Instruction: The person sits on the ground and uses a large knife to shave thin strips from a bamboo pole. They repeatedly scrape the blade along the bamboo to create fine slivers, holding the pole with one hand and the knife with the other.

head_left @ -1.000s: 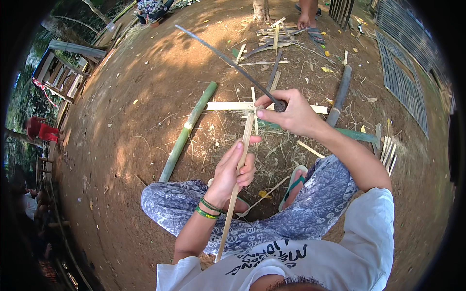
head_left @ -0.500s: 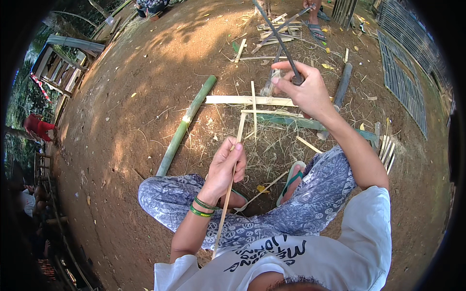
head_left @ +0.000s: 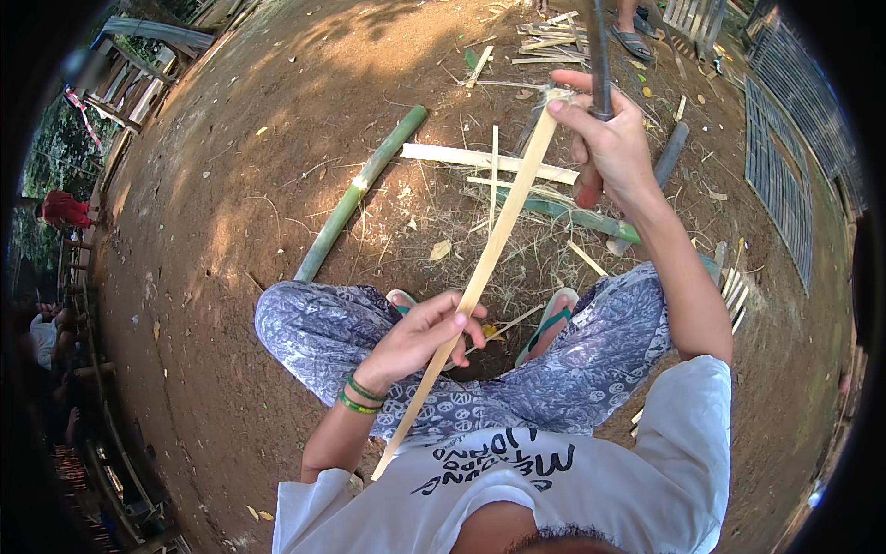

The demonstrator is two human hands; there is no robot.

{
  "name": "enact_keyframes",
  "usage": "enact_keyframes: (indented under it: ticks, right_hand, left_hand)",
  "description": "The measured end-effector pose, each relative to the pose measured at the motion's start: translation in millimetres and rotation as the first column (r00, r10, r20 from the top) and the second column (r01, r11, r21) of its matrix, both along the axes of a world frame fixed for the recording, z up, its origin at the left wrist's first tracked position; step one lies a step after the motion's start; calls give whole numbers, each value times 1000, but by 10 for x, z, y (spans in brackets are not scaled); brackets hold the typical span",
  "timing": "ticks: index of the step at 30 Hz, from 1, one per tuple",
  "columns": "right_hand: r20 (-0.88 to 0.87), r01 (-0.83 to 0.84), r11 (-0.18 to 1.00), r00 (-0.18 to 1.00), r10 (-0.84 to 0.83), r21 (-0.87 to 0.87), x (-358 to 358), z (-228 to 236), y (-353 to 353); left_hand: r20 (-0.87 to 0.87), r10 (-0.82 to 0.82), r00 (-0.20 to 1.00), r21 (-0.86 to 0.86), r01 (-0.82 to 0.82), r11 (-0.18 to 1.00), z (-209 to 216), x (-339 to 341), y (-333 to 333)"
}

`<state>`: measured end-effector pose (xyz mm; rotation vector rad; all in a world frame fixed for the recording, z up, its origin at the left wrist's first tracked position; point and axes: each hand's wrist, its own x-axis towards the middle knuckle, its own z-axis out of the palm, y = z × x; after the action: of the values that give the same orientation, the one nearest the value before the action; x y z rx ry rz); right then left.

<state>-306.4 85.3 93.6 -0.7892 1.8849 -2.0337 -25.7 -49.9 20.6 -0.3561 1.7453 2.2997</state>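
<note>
A long pale bamboo strip (head_left: 498,231) runs slantwise from my chest up to the far right, its flat face showing. My left hand (head_left: 432,337) holds its lower part between thumb and fingers, the other fingers loosely spread. At the strip's far end, my right hand (head_left: 616,143) pinches the tip with the thumb, beside a small tuft of fibres. The same hand grips a knife (head_left: 601,60); its dark blade points away from me, and a reddish handle end shows below the palm. Crossed bamboo pieces (head_left: 480,160) lie on the ground beyond the strip.
A green bamboo pole (head_left: 360,189) lies left of centre. Split bamboo (head_left: 554,42) is piled at the far side, near another person's sandalled foot (head_left: 632,42). A slatted bamboo panel (head_left: 775,175) lies at the right. My sandalled feet (head_left: 551,323) are below the strip.
The strip has moved up and away from me and turned its broader face up. My right thumb now pinches its far end. My left hand has shifted slightly nearer and loosened its fingers.
</note>
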Motion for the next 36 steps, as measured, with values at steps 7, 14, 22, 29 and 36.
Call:
enact_keyframes:
  ticks: [7, 14, 22, 29, 36]
  right_hand:
    - [-32, 224, 965, 973, -230, -138, -616, -156, 23]
    - [-195, 302, 929, 945, -262, 215, -1288, -545, 271]
    - [-225, 179, 695, 974, -26, 697, -1700, -1397, 281]
    - [-145, 121, 452, 989, 18, 884, -1738, -1614, 492]
    - [-226, 174, 436, 972, 70, 883, -2032, -1772, 823]
  left_hand:
    - [189, 295, 937, -189, -261, 947, 76, 1113, 145]
    - [-269, 874, 404, -459, -852, 252, 430, 2167, -361]
    - [-124, 992, 3, -649, -757, -79, -1867, 3695, -939]
    - [-55, 982, -181, -677, -716, -170, -3138, 3654, -1154]
    - [-95, 983, -156, -626, -759, -181, -3177, 3564, -2071]
